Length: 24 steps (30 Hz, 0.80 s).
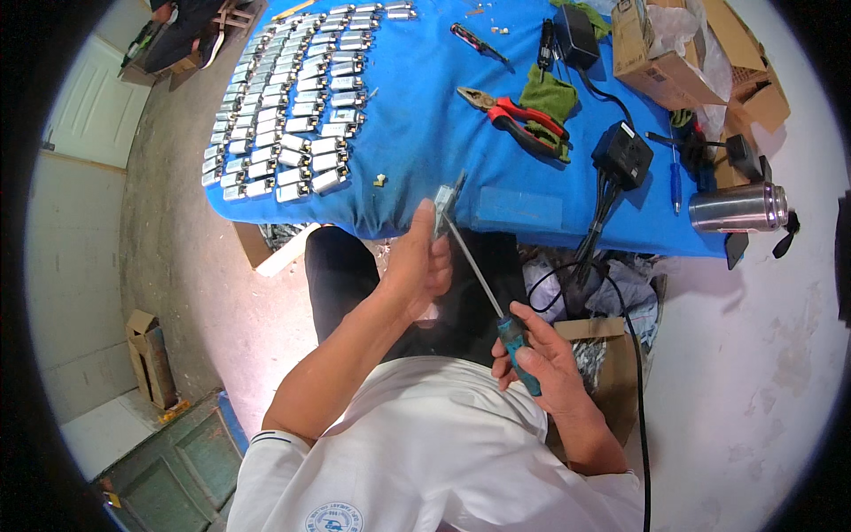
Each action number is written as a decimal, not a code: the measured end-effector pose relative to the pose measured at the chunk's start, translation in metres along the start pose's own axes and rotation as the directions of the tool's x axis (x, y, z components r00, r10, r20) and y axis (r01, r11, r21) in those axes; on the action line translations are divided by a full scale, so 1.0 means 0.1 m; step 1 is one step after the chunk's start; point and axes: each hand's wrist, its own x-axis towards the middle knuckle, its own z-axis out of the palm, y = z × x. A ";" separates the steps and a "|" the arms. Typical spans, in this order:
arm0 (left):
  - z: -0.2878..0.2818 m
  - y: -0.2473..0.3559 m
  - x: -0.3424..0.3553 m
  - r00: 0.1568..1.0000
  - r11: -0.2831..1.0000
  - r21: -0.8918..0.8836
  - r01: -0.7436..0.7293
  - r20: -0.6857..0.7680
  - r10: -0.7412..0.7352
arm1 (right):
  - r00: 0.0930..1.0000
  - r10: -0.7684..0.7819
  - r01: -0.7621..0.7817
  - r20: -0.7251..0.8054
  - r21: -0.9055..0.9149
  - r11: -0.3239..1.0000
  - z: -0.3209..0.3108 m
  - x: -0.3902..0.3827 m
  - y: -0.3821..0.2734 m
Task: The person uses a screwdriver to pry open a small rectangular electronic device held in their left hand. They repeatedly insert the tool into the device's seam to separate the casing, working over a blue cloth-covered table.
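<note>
My left hand (417,266) is closed round a small silver metal part (444,197) with a dark end, held up just past the table's near edge. In my right hand (543,353) is a screwdriver (479,275) with a teal and black handle. Its long shaft slants up and left, and the tip meets or lies very near the silver part; I cannot tell which. Rows of similar small silver motor-like parts (306,84) cover the left of the blue-covered table (408,133). A tiny pale yellow-green piece (379,180) lies between those rows and my left hand.
Pliers (514,120) with red and black handles rest on a green cloth (550,96). Black power adapters (622,155) trail cables over the near edge. A steel flask (738,207) and cardboard boxes (660,53) stand at right. Below sits an open box (603,330).
</note>
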 end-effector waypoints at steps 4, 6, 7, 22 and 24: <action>0.02 -0.01 -0.01 1.000 1.000 -0.007 -0.027 0.010 0.027 | 1.000 0.029 -0.031 -0.011 -0.267 0.963 -0.04 0.00 -0.10; 0.02 -0.02 0.01 1.000 1.000 -0.015 -0.016 0.006 0.016 | 0.998 0.049 -0.057 -0.034 -0.327 0.943 -0.08 0.01 -0.14; 0.01 -0.02 0.02 0.999 1.000 -0.019 -0.006 0.041 0.007 | 0.997 0.059 -0.071 -0.045 -0.356 0.932 -0.10 0.01 -0.16; -0.04 0.12 0.07 0.953 0.968 -0.115 0.224 0.234 -0.192 | 0.999 0.030 -0.039 -0.026 -0.438 0.898 -0.30 0.18 -0.31; -0.13 0.13 0.12 0.941 0.969 -0.111 0.222 0.286 -0.183 | 1.000 0.012 -0.023 -0.026 -0.481 0.876 -0.31 0.19 -0.31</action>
